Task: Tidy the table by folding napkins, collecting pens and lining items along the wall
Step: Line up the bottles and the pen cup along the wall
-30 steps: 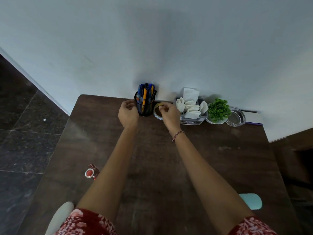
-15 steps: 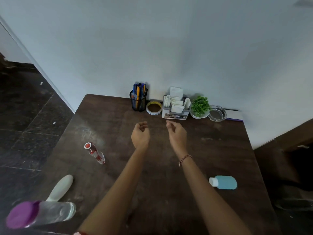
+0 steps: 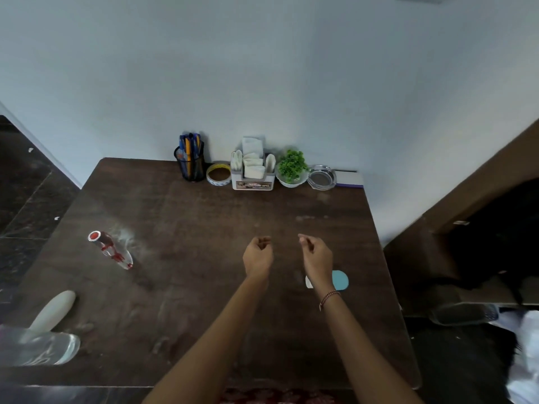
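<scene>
Both hands, the left hand (image 3: 258, 256) and the right hand (image 3: 316, 256), were empty and loosely curled above the worktop (image 3: 186, 287), so next seemed the blue bottle (image 3: 340, 280) under the right wrist.

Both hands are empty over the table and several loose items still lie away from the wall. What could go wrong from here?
The clear bottle sits at the table's near-left edge, so a nudge might knock it off. The red-capped bottle lies on its side and could roll. The right hand partly hides the blue bottle, so it may bump it.

Dark tiled floor (image 3: 26, 199) lies left of a pale wall (image 3: 262, 68); a brown wooden panel (image 3: 466, 205) stands at right.
</scene>
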A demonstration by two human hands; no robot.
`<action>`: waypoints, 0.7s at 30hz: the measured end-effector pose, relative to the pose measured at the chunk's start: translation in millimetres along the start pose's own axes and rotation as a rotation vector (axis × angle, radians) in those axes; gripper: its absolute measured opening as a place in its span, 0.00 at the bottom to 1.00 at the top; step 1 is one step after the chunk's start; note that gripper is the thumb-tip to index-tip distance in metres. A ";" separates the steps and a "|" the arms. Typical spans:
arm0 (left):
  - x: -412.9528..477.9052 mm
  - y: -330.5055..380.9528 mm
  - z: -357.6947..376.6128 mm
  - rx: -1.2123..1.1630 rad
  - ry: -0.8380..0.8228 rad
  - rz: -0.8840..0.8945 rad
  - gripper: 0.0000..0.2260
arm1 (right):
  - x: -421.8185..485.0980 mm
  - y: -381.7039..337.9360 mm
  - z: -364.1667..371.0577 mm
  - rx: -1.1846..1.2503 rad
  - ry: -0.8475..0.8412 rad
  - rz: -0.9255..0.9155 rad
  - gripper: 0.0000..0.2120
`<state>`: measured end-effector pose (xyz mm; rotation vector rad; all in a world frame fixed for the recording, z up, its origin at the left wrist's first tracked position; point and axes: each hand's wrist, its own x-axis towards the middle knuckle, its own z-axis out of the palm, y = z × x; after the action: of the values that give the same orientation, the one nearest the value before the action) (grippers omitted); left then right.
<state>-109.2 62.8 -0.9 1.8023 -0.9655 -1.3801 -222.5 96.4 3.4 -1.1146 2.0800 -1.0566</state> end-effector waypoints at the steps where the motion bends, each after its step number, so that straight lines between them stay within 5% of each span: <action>1: -3.3 -4.9 7.0 -0.001 -0.018 -0.014 0.08 | -0.4 6.7 -5.8 -0.007 0.015 0.011 0.12; 9: -34.0 -38.4 51.7 0.039 -0.191 -0.167 0.13 | -2.7 67.7 -58.3 -0.111 0.053 0.208 0.14; 21: -49.4 -51.5 76.3 0.100 -0.207 -0.215 0.15 | -0.5 113.3 -71.7 -0.176 -0.114 0.378 0.18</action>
<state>-183.5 126.3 -37.6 1.9096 -0.9843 -1.7058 -324.3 163.5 -52.5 -0.7929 2.2085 -0.6253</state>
